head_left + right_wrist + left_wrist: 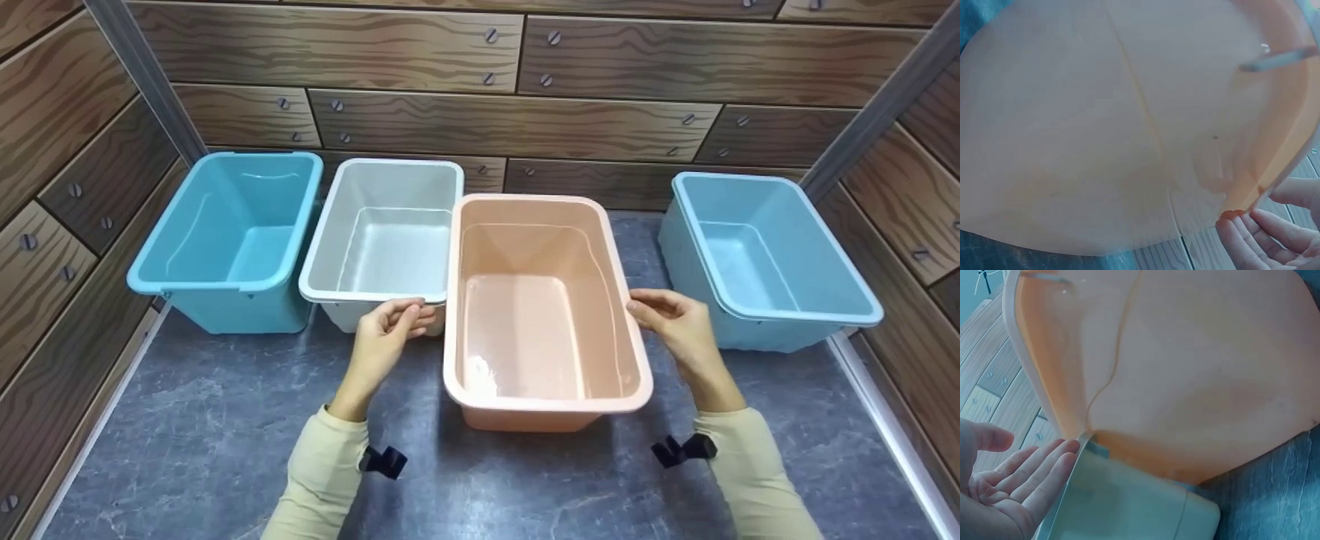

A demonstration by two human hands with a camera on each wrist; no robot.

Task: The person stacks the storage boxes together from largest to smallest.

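Note:
A peach plastic bin [525, 337] stands in the middle in the head view, its left rim overlapping a grey bin [390, 296]. My right hand [671, 322] holds the peach bin's right rim. In the right wrist view, the fingers [1241, 236] of that hand lie under the rim and the thumb is on its other side. My left hand [386, 330] is by the grey bin's front rim, a little left of the peach bin. Seen from the left wrist, its fingers [1044, 478] are stretched out with nothing in them, fingertips right at the grey bin's edge.
A teal bin [225, 289] stands at the far left beside the grey one. Another light blue bin [802, 319] is on the right, just beyond my right hand. Wood-patterned walls [420, 49] enclose the dark marbled tabletop [217, 420] at the back and sides.

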